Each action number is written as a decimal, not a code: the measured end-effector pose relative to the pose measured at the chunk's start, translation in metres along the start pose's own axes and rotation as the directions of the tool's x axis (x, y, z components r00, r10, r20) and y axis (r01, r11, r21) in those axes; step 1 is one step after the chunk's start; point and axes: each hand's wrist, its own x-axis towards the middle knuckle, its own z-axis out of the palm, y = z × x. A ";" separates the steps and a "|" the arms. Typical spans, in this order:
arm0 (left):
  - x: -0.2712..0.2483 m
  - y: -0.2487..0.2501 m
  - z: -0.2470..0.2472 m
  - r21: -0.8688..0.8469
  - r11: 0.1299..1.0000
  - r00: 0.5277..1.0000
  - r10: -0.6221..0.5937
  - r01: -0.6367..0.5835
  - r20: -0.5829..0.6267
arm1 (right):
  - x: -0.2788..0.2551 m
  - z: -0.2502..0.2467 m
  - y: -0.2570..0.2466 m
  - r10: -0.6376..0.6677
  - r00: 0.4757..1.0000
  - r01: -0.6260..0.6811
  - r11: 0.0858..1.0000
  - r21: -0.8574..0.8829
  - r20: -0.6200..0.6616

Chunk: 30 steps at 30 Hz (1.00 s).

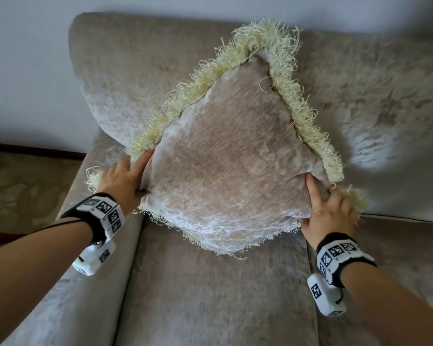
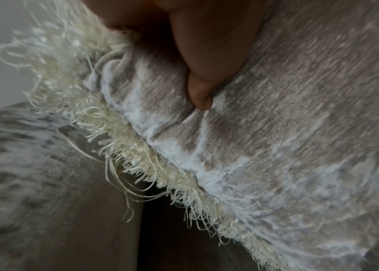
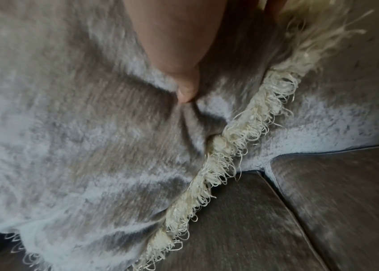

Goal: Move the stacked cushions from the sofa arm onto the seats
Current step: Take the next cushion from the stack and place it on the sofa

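A beige velvet cushion with a cream fringe stands tilted like a diamond against the sofa backrest, its lower corner over the left seat. My left hand grips its left corner, the thumb pressed into the velvet and the fingers behind the fringe. My right hand grips the right corner, its thumb dug into the cloth. The same cushion fills the left wrist view and the right wrist view. No other cushion is in sight.
The sofa arm runs down the left beside the seat. A second seat lies to the right, split off by a seam. A patterned carpet and a pale wall lie left of the sofa.
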 end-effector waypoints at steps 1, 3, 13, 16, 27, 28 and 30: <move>-0.004 0.000 -0.002 0.016 1.000 0.999 0.005 -0.004 -0.033 | -0.003 -0.001 0.001 0.012 0.999 -0.012 1.000 0.018 -0.040; -0.012 -0.003 -0.006 0.061 0.998 0.997 0.029 -0.025 -0.073 | -0.006 -0.005 0.005 0.016 0.996 -0.012 0.999 0.046 -0.089; -0.012 0.003 -0.004 0.080 0.993 0.990 0.074 -0.084 0.120 | 0.016 -0.001 0.012 -0.112 0.990 0.099 0.984 0.149 0.085; -0.012 0.009 -0.001 0.065 0.997 0.994 0.026 -0.033 0.104 | 0.020 -0.003 0.013 -0.133 0.991 0.128 0.969 0.210 0.009; -0.024 0.012 0.006 0.122 0.992 0.989 -0.031 0.013 0.144 | 0.018 -0.010 0.014 -0.161 0.987 0.163 0.960 0.227 -0.027; -0.025 0.013 0.004 0.133 0.991 0.988 -0.032 0.012 0.151 | 0.018 -0.012 0.015 -0.157 0.988 0.155 0.965 0.209 -0.009; -0.028 0.016 -0.005 0.127 0.992 0.987 -0.034 0.014 0.156 | 0.013 -0.020 0.019 -0.146 0.988 0.137 0.976 0.168 0.041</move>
